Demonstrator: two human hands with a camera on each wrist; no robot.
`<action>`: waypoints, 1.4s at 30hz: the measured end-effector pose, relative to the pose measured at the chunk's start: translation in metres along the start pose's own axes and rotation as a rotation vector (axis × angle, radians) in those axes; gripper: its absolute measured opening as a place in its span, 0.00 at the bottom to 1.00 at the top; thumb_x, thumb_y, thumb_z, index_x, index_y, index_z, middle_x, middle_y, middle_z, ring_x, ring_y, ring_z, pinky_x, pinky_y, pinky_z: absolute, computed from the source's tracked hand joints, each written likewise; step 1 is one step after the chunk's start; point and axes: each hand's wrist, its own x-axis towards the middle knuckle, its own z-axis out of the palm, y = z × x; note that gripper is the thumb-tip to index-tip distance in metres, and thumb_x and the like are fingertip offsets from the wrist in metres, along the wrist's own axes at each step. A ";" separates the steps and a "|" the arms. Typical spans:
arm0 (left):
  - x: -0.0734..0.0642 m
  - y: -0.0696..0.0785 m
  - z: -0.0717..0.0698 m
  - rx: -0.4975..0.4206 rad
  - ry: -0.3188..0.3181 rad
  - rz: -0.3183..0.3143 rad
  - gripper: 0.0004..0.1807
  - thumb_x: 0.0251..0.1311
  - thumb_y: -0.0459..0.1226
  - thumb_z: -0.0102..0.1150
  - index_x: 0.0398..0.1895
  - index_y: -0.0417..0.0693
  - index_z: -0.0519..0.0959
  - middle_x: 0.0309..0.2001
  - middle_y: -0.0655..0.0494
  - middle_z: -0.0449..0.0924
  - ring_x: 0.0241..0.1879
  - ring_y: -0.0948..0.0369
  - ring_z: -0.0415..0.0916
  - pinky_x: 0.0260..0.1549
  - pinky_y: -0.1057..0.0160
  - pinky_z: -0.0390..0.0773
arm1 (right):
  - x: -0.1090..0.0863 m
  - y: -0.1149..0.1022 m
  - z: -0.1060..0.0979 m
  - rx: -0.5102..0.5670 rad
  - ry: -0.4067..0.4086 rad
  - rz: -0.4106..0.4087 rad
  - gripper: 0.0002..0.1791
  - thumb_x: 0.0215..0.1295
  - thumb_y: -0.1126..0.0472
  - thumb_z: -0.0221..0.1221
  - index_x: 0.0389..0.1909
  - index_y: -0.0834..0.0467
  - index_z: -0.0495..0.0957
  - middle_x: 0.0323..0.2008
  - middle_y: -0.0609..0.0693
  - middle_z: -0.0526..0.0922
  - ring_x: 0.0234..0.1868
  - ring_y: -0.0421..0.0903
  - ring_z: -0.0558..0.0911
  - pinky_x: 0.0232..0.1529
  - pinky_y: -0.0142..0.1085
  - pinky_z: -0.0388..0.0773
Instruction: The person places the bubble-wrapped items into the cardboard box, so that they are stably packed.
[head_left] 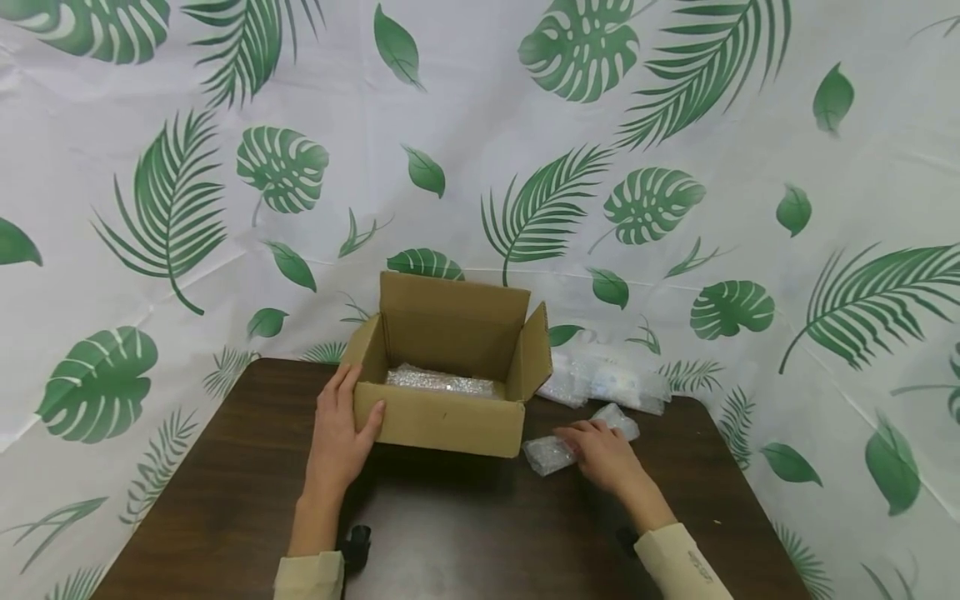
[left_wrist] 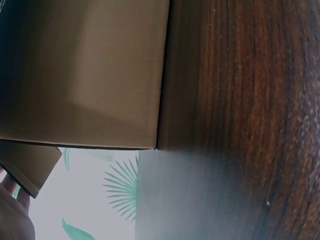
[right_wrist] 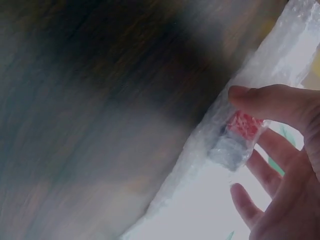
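An upright cardboard box [head_left: 442, 425] with raised flaps stands on the table, a bubble-wrapped item [head_left: 442, 383] inside it. My left hand [head_left: 341, 425] grips the box's left front corner, fingers over the side flap and thumb on the front. In the left wrist view, the box wall [left_wrist: 90, 75] fills the upper left. My right hand [head_left: 600, 454] holds a bubble-wrapped package [head_left: 550, 455] lying right of the box. In the right wrist view, thumb and fingers lie on either side of clear wrap, with something red [right_wrist: 245, 125] showing through; the other fingers are spread.
More clear bubble-wrap pieces [head_left: 622, 383] lie at the back right of the dark wooden table [head_left: 225, 483]. A white cloth with green leaves [head_left: 465, 125] hangs behind the table. The box's right flap [head_left: 536, 350] leans outward.
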 end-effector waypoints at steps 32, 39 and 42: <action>0.001 0.000 -0.003 -0.017 -0.013 -0.020 0.42 0.70 0.42 0.68 0.83 0.47 0.61 0.80 0.35 0.60 0.76 0.34 0.60 0.70 0.31 0.63 | -0.017 0.043 -0.076 0.153 0.120 0.111 0.34 0.71 0.62 0.69 0.77 0.52 0.75 0.62 0.61 0.84 0.63 0.66 0.83 0.60 0.73 0.73; 0.001 0.000 -0.001 -0.017 -0.019 -0.006 0.42 0.70 0.43 0.67 0.83 0.46 0.61 0.80 0.35 0.60 0.76 0.34 0.60 0.71 0.31 0.62 | -0.012 0.052 -0.119 0.228 0.220 0.200 0.37 0.74 0.58 0.68 0.81 0.53 0.68 0.63 0.65 0.77 0.59 0.67 0.81 0.58 0.69 0.77; 0.001 0.001 -0.001 -0.016 -0.019 -0.008 0.42 0.70 0.43 0.68 0.83 0.47 0.61 0.80 0.36 0.60 0.76 0.34 0.60 0.71 0.31 0.62 | -0.009 0.050 -0.132 0.234 0.305 0.176 0.37 0.73 0.58 0.70 0.80 0.53 0.69 0.60 0.65 0.76 0.58 0.66 0.79 0.56 0.69 0.77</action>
